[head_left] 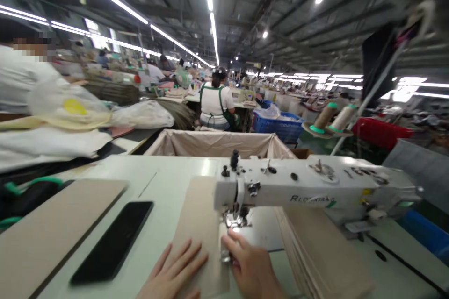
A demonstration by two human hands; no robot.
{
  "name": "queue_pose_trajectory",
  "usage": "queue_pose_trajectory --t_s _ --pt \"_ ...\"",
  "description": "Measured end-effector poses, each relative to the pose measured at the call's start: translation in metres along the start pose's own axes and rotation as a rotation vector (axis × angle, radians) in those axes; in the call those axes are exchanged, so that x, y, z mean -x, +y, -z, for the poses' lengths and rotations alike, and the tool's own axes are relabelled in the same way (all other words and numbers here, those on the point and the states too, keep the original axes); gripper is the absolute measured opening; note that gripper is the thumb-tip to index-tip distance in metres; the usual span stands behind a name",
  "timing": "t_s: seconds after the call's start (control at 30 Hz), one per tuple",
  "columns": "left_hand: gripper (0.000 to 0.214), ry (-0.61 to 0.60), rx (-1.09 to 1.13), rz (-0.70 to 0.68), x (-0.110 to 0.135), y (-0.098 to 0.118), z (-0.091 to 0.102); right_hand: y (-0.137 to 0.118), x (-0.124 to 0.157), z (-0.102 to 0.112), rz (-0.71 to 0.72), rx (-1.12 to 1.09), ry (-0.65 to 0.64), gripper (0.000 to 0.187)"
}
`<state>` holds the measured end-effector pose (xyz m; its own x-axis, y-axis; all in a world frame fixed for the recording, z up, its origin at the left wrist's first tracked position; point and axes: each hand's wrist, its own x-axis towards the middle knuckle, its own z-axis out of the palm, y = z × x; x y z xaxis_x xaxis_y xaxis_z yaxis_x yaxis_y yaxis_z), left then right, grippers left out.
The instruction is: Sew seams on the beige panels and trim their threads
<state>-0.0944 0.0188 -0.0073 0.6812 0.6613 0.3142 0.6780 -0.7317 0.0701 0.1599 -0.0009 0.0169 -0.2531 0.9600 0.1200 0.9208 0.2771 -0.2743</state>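
My left hand (178, 268) lies flat with its fingers spread on a long beige fabric piece (198, 210), which runs under the head of a white sewing machine (280, 187). Close to the presser foot (233, 219), my right hand (252, 264) has its fingers bent together at the fabric's right edge; its thumb is partly hidden. A small metal part (225, 257) shows beside those fingertips. Under the machine's arm, to the right of my right hand, sits a stack of beige fabric pieces (322, 247).
A black phone (114, 240) and a beige panel (63, 229) lie on the table's left. Behind the table stands a cloth-lined bin (217, 142). Thread cones (324, 117) stand at right. A blue basket (277, 124) and a co-worker in a green apron (215, 103) are beyond.
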Motion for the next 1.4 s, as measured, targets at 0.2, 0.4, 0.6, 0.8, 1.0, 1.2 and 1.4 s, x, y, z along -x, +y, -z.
queue_pose_trajectory --t_s 0.2,0.4,0.6,0.8,1.0,1.2,1.4 --pt "0.053 -0.278 0.159 0.13 -0.011 0.023 0.044 0.004 0.006 0.003 0.018 -0.026 -0.004 0.065" --pt "0.053 -0.284 0.188 0.142 -0.013 0.025 0.043 0.006 0.01 0.0 0.034 0.009 0.002 0.062" --pt "0.057 -0.284 0.181 0.107 -0.027 0.016 0.038 0.005 0.008 -0.001 0.028 -0.001 -0.005 0.064" --pt "0.058 -0.27 0.195 0.087 -0.044 0.005 0.03 0.007 0.009 0.0 0.037 -0.019 0.008 0.066" --pt "0.059 -0.224 0.193 0.097 -0.055 -0.003 0.021 0.005 0.007 0.007 0.044 -0.017 0.001 0.061" --pt "0.06 -0.179 0.185 0.118 -0.058 -0.006 0.014 0.005 0.006 0.009 0.053 -0.025 -0.01 0.063" --pt "0.061 -0.18 0.203 0.125 -0.059 -0.007 0.014 0.005 0.005 0.009 0.05 -0.023 -0.022 0.063"
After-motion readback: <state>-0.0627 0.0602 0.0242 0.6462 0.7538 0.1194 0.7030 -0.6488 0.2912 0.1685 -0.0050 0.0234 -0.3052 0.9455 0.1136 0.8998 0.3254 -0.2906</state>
